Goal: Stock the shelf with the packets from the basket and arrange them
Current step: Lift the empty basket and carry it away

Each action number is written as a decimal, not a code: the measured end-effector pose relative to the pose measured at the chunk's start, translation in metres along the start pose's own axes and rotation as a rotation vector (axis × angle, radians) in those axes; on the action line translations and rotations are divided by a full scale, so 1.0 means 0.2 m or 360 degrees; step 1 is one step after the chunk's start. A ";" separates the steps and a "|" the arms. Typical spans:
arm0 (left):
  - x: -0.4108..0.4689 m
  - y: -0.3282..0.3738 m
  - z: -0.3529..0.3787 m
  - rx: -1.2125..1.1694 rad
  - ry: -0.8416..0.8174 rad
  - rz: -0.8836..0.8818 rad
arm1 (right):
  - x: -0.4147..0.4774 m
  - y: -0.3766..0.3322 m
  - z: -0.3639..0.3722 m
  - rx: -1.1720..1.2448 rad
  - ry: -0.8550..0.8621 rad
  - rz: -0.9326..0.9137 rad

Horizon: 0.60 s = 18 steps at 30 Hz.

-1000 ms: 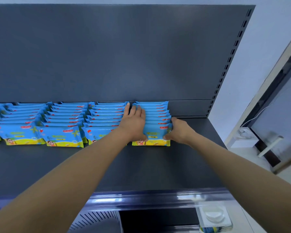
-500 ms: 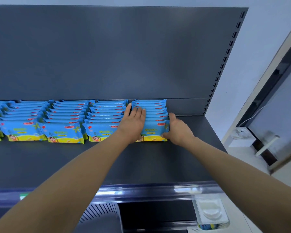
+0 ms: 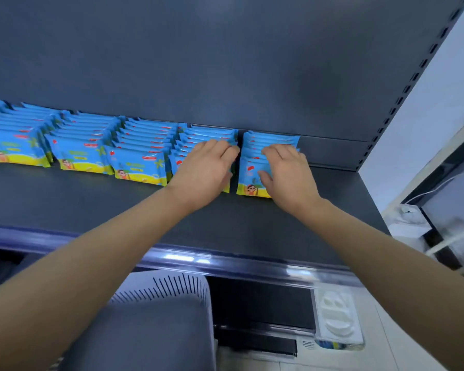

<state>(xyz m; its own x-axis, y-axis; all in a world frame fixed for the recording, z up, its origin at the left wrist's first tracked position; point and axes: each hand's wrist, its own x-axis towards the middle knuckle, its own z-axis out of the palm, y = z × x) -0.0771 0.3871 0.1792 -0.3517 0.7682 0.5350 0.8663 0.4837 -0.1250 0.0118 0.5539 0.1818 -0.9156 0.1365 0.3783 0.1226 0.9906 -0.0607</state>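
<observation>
Shelf (image 3: 118, 210): a dark grey deck backed by a grey panel (image 3: 225, 62). One perforated upright (image 3: 413, 76) is seen at its right end, and one glossy rail (image 3: 225, 261) runs along its front edge.
Packets: blue with a yellow band at the foot, stood upright in rows running back to the panel.
Rows counted: five, namely the first row (image 3: 16, 145), second row (image 3: 78, 153), third row (image 3: 140, 162), fourth row (image 3: 209, 133) and fifth row (image 3: 271, 137). The first is cut by the left frame edge.
Gap: one narrow dark slot is left between the fourth and fifth rows.
Left grip (image 3: 204, 172): laid on the fourth row with fingers curled over its right side. Most of the front packet is covered.
Right grip (image 3: 287, 175): clasped on the fifth row, with fingers hooked over the tops and the thumb pressed on the front face.
Basket (image 3: 166, 293): one, pale and slotted, below the shelf front and partly hidden by the left forearm. Its contents cannot be seen.
Lidded pack (image 3: 338, 317): one, white-topped, seen lower right beneath the rail.
</observation>
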 end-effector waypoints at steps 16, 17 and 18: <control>-1.66 -0.37 -0.30 -0.0785 -0.0392 -0.1439 | -0.72 -0.96 0.28 0.0208 -0.0436 0.0116; -1.75 -0.38 -0.29 -0.0766 -0.0443 -0.1508 | -0.78 -0.99 0.33 0.0196 -0.0511 0.0183; -1.83 -0.37 -0.28 -0.0711 -0.0490 -0.1558 | -0.83 -1.00 0.37 0.0187 -0.0577 0.0253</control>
<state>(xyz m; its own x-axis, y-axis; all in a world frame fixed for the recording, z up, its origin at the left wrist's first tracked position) 0.0070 0.0460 0.0391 -0.9708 0.2397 0.0011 0.1957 0.7899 0.5811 0.1114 0.3319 0.0623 -0.9669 0.2549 0.0067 0.2482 0.9468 -0.2050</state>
